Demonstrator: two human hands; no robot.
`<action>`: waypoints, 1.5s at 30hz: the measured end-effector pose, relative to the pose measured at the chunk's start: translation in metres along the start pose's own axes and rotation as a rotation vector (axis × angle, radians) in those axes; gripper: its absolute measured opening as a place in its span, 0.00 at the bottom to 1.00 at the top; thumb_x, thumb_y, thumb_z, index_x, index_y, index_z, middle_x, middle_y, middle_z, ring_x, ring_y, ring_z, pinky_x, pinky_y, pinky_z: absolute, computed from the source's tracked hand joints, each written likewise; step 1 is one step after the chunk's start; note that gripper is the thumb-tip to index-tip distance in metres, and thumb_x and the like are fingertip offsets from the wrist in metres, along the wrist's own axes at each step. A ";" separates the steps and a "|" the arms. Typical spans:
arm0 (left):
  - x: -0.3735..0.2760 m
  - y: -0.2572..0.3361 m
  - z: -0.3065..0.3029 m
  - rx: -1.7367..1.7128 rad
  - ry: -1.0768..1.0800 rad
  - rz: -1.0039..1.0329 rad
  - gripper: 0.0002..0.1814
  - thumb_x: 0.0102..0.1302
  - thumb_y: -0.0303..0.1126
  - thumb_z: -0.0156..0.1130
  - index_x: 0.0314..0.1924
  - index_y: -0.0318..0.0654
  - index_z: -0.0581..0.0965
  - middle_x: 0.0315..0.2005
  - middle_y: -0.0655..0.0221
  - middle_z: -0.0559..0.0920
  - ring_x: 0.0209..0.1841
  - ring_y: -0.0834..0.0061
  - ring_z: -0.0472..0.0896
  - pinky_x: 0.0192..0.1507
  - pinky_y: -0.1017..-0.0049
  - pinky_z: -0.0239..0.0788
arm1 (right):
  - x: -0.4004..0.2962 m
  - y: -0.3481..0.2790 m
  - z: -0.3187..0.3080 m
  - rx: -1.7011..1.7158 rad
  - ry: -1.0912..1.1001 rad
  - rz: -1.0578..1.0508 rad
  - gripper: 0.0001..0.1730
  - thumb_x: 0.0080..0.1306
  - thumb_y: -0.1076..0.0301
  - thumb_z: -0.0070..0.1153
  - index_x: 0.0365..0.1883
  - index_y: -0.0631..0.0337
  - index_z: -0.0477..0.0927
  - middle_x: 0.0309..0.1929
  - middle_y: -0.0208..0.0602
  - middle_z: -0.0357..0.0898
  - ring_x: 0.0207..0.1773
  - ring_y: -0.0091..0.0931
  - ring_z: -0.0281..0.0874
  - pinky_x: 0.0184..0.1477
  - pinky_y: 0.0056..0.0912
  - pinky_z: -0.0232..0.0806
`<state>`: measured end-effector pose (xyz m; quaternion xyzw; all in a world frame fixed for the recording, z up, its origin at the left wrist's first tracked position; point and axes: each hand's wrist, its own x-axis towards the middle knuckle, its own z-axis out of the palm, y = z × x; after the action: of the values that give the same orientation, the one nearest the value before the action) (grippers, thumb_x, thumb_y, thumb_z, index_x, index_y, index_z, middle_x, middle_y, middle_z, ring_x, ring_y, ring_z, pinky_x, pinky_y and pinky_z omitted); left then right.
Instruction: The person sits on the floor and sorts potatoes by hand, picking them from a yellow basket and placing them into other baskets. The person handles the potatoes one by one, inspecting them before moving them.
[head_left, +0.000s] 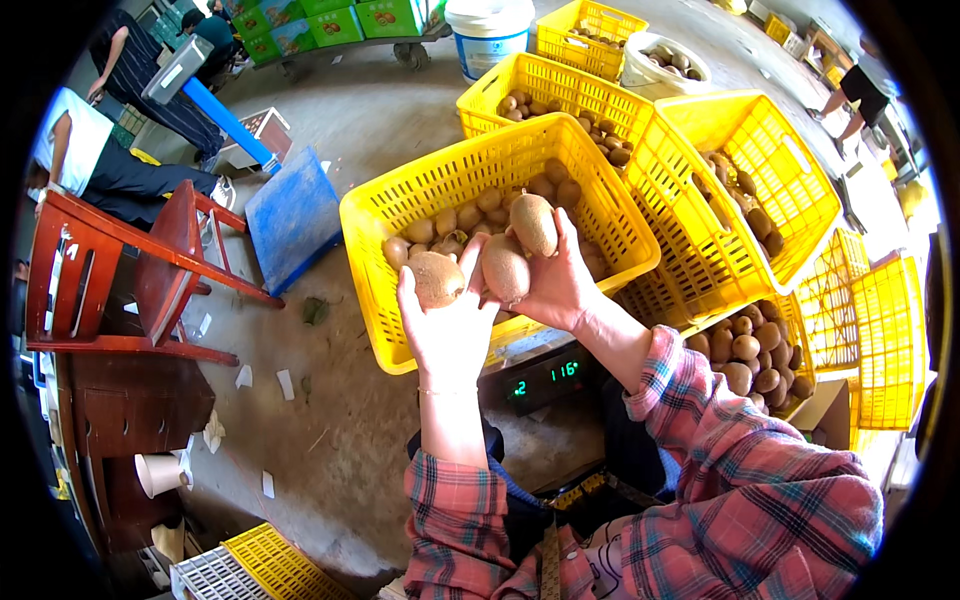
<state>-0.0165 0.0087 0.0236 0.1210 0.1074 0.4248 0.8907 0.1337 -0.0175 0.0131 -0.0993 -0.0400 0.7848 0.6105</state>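
Both my hands are raised over a yellow plastic crate (405, 184) with several brown kiwifruit (469, 215) in it. In the palm of my left hand (450, 326) rests a large kiwifruit (436, 280), between thumb and fingers. My right hand (564, 289) holds two more: an upper kiwifruit (534, 223) by the thumb and a lower kiwifruit (505, 268) beside it. The lower one also lies close to my left fingers; whether they touch it cannot be told. Below the crate's near side is a scale's digital display (544, 382) with lit green digits.
At right stand more yellow crates of kiwifruit, one crate (739, 124) tilted. A white bucket (491, 37) and a fruit-filled bucket (660, 64) are beyond. On the left are a red wooden chair (169, 281), a blue platform scale (292, 217) and people (97, 142). Paper scraps litter the floor.
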 end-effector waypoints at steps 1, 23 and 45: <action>0.002 -0.004 0.000 0.015 -0.025 0.006 0.46 0.63 0.62 0.45 0.70 0.40 0.46 0.70 0.51 0.51 0.73 0.55 0.47 0.71 0.50 0.32 | -0.003 -0.002 0.002 0.017 0.032 -0.018 0.49 0.59 0.24 0.39 0.68 0.49 0.55 0.70 0.43 0.51 0.72 0.42 0.50 0.70 0.60 0.42; 0.078 -0.221 0.130 0.024 -0.168 -0.418 0.21 0.69 0.53 0.50 0.54 0.49 0.69 0.49 0.67 0.74 0.48 0.66 0.72 0.55 0.61 0.64 | -0.203 -0.209 0.038 -0.169 0.481 -0.807 0.33 0.60 0.39 0.51 0.59 0.46 0.66 0.57 0.38 0.68 0.60 0.38 0.66 0.60 0.62 0.56; -0.008 -0.061 0.005 0.866 0.329 0.564 0.18 0.64 0.24 0.55 0.56 0.38 0.71 0.41 0.67 0.76 0.34 0.82 0.76 0.31 0.84 0.69 | 0.051 -0.072 -0.029 -1.868 0.347 -0.469 0.13 0.59 0.65 0.60 0.40 0.62 0.82 0.39 0.40 0.80 0.42 0.28 0.79 0.45 0.30 0.71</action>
<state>0.0250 -0.0355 0.0105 0.4332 0.3739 0.5774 0.5824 0.1963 0.0478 -0.0076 -0.6462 -0.5738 0.2704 0.4242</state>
